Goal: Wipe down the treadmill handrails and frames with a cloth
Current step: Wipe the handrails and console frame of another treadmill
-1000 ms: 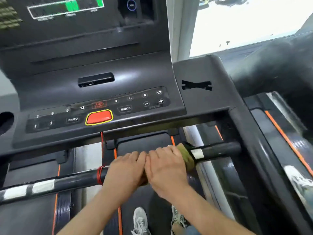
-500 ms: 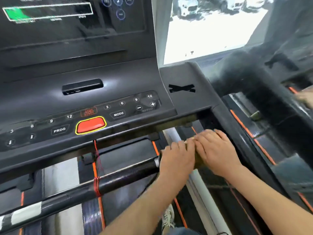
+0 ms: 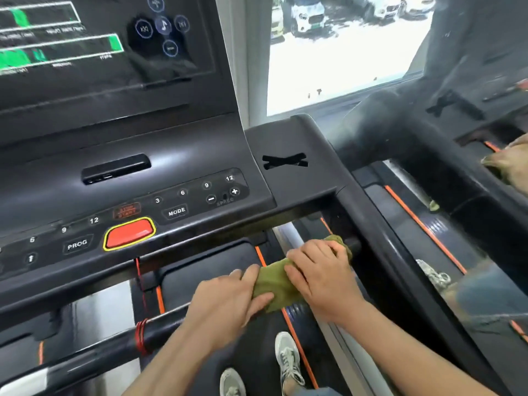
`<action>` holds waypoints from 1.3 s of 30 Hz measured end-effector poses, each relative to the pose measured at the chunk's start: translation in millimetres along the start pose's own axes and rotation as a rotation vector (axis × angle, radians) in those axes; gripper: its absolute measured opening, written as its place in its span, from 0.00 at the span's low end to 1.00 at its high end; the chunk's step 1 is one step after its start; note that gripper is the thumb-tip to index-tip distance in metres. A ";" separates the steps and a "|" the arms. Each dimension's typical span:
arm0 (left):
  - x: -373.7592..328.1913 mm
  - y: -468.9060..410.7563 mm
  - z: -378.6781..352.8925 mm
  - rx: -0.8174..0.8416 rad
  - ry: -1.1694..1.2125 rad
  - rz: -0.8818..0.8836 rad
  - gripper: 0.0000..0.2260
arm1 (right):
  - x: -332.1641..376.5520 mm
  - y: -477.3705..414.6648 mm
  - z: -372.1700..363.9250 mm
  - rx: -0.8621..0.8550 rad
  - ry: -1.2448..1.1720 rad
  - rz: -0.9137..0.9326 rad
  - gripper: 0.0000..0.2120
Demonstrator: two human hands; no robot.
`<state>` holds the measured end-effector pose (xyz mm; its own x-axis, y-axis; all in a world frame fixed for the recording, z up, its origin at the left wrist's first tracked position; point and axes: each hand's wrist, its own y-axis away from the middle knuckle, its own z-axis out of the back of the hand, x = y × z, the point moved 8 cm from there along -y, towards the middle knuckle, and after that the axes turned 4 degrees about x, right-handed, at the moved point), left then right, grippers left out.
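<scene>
Where fingers (image 3: 300, 277) curl, cloth (image 3: 273, 280) wraps handrail (image 3: 114, 337).

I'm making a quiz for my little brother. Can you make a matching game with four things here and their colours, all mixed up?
Things:
1. cloth
2. big button on the console
3. cord wound round the handrail
4. shoes

Colours:
A. grey and white
B. olive green
C. thin red
D. red with a yellow edge

Pairs: 1-B, 2-D, 3-C, 4-A
</scene>
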<state>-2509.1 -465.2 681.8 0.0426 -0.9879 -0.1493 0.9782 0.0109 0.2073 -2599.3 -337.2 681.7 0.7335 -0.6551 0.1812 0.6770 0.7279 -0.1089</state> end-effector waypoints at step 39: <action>18.6 -119.8 78.8 -0.403 0.082 0.275 0.24 | -38.9 -255.6 20.8 0.219 0.018 -0.016 0.21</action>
<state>-2641.5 -497.1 730.4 0.3103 -0.9247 -0.2205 0.9286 0.3445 -0.1379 -2802.1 -493.5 722.9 0.7248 -0.6691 0.1639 0.6609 0.7426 0.1089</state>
